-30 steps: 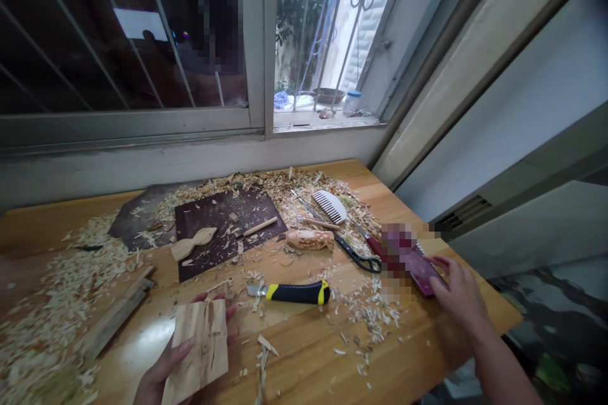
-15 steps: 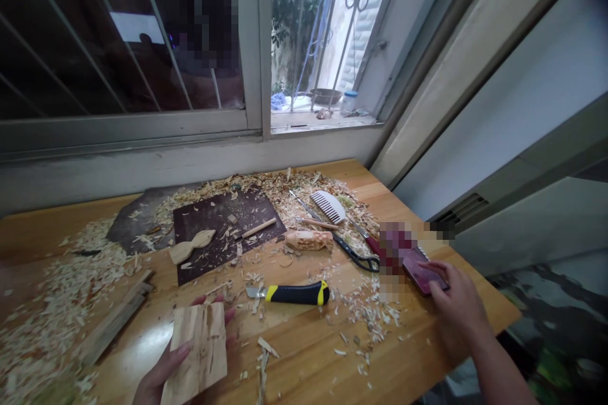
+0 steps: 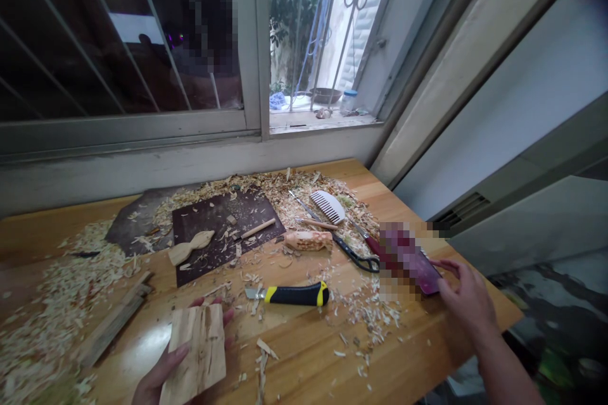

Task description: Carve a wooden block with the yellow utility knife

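At the lower left, my left hand (image 3: 164,370) grips a pale, flat wood block (image 3: 197,348), thumb across its front and fingertips showing past the far edge. My right hand (image 3: 468,300) is at the right side of the table beside a phone (image 3: 430,280) that lies flat, partly blurred out. Thumb and forefinger are apart, close to the phone's near end; whether they touch it is hard to make out. A black and yellow utility knife (image 3: 294,294) lies between the hands, its blade pointing left.
Wood shavings (image 3: 61,297) spread over the table (image 3: 294,361). A dark sheet (image 3: 213,259) bears a carved wooden piece (image 3: 192,247) and a thin stick (image 3: 258,228). Beyond the knife lie a carved block (image 3: 308,241), a white comb (image 3: 327,207) and scissors (image 3: 358,256). Wood strips (image 3: 114,319) lie left.
My right hand has drawn back to the right, and its thumb has come off the phone's screen, which now shows more. My left hand and the wood block have hardly moved.
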Tool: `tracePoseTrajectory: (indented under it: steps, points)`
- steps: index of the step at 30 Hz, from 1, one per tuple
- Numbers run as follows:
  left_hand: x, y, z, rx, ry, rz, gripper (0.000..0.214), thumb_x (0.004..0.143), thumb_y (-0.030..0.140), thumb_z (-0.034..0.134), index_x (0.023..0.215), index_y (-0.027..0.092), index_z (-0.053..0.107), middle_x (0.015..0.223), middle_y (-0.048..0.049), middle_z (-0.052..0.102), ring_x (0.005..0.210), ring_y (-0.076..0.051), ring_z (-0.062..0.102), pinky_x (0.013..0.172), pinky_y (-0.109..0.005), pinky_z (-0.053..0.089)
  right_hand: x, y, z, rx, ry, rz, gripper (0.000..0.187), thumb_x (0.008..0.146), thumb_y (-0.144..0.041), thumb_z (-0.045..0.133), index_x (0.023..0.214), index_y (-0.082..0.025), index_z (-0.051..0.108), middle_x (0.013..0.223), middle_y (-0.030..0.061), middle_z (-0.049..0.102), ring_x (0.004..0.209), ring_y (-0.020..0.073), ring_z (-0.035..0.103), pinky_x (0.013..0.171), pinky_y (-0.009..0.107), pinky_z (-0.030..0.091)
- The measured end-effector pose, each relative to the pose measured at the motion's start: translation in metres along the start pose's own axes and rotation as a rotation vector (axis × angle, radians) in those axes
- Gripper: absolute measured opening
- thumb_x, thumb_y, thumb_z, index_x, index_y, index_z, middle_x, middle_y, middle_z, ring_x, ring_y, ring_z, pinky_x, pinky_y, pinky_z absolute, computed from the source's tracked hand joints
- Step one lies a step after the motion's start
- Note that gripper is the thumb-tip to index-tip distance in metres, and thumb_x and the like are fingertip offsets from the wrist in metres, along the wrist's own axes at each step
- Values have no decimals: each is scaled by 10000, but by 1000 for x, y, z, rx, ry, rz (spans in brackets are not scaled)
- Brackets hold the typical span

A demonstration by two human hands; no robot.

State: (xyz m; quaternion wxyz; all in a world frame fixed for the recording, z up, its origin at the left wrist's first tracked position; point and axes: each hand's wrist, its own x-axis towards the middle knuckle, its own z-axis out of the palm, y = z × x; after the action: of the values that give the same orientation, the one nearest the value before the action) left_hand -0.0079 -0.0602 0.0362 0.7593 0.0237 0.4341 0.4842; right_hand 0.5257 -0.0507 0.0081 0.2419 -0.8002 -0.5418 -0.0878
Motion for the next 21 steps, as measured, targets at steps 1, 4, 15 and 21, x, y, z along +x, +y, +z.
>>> tracePoseTrajectory:
  steps: [1,4,15,21]
  points:
    - [-1,0,3,12,24,-3,605,665,234,598,1243,303,434,942,-22,691,1029,-307,545,916,-461,406,-3,-1,-1,-6,-6,2,300,663,-244,388,939,-213,502,940,72,603,902,263,515,791,393,409]
    - [-4,0,11,52,100,-12,689,635,318,629,1275,325,376,978,-4,680,1059,-310,520,928,-433,407,-14,0,-4,-38,-30,23,283,707,-244,352,929,-227,528,941,71,596,904,269,505,791,402,402]
    - [-3,1,12,56,132,-48,726,629,247,610,1300,296,337,947,-25,691,1018,-310,550,901,-459,419,-27,20,9,-97,3,52,471,738,-555,341,980,-180,493,940,109,577,908,283,518,835,423,379]
    - [-1,-5,3,74,147,9,686,625,309,626,1269,313,388,1004,-19,670,1089,-322,491,926,-456,405,-23,22,11,-128,-10,41,505,735,-581,329,985,-175,494,936,104,579,901,285,518,831,416,377]
